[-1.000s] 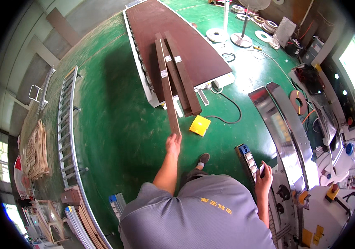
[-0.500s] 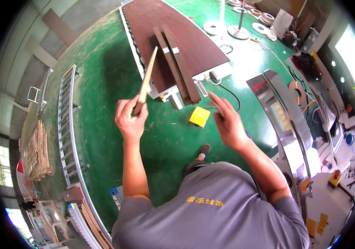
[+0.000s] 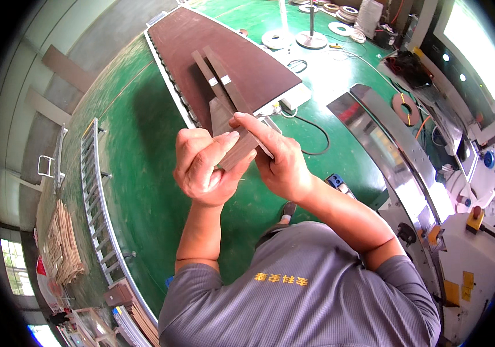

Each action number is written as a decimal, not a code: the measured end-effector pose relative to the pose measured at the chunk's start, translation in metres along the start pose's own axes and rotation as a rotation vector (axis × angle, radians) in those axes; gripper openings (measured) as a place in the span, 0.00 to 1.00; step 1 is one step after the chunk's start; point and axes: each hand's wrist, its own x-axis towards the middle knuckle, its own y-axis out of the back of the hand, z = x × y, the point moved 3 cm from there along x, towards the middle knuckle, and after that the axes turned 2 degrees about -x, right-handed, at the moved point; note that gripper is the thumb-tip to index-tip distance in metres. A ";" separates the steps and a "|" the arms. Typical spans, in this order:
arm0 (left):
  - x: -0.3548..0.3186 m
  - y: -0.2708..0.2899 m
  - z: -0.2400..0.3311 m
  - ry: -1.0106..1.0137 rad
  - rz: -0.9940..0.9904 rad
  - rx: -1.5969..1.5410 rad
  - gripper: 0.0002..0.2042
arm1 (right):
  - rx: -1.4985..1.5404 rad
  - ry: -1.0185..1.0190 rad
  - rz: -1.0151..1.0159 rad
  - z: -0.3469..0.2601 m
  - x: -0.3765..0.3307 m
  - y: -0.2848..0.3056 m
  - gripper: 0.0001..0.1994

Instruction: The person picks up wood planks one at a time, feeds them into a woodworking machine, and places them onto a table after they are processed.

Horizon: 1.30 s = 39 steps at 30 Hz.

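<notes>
A short brown wood-grain board [image 3: 237, 149] is held tilted in front of me between both hands. My left hand [image 3: 204, 168] is closed on its left side, thumb and forefinger at the near end. My right hand [image 3: 282, 159] is closed at the right edge, its forefinger lying along the board; its other fingers are curled and partly hidden. Beyond the hands, two long narrow brown boards [image 3: 227, 87] lie side by side on a brown-topped conveyor [image 3: 259, 63], each with a small white label. The held board and my hands cover their near ends.
To the left, a metal roller track [image 3: 98, 202] runs along the green floor, with stacked wood strips [image 3: 62, 246] beyond. A machine with a dark glossy cover [image 3: 374, 133] stands close on the right. Coiled edging rolls [image 3: 345, 17] and a black cable [image 3: 325, 139] lie farther off.
My left hand has turned the board so its broad face shows. My right hand has come leftward onto the board. The view has shifted, and the yellow box on the floor is now hidden.
</notes>
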 end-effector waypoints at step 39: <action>-0.212 -0.311 0.129 1.854 -0.755 -1.375 0.22 | -1.453 -1.202 0.895 -0.173 -0.428 0.174 0.32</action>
